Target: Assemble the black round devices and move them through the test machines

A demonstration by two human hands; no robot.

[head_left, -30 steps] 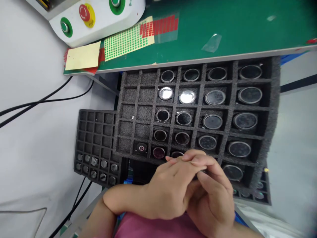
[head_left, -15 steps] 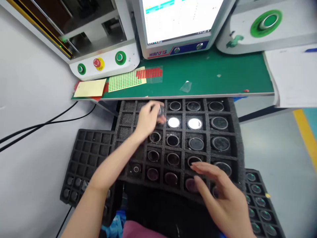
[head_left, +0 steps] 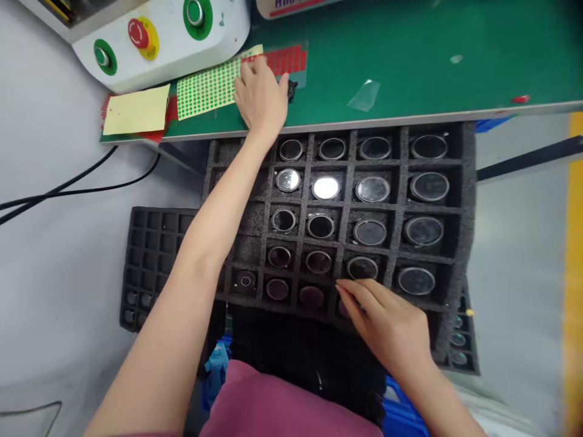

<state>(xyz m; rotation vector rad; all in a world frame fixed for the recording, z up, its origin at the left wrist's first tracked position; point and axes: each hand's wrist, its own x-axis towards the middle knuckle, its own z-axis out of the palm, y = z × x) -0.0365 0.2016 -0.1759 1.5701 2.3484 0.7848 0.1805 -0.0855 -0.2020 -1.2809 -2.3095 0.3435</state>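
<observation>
My left hand (head_left: 262,97) is over the bench, its fingers on the sheet of green dot stickers (head_left: 207,91) where it meets the red sticker strip (head_left: 291,60). A black watch body (head_left: 292,90) shows beside the thumb, mostly hidden by that closed hand. Below, my right hand (head_left: 387,318) hovers over the front of the foam tray (head_left: 467,212), thumb and fingertips pinched together. Whatever lies between them is too small to make out. Round watch bodies with dark glass faces (head_left: 370,232) fill many compartments; one (head_left: 246,280) lies with its dotted underside up.
A machine panel carries a red stop button (head_left: 138,33) and green buttons (head_left: 195,12). Pale yellow paper (head_left: 136,110) and a clear film scrap (head_left: 364,95) lie on the green bench (head_left: 410,73). A second foam tray (head_left: 155,243) sits lower left; cables (head_left: 68,194) hang nearby.
My left hand has moved from above the foam tray up to the sticker sheets, carrying the watch body. My right hand's spread fingers have come together in a pinch. The view has tilted downward.
</observation>
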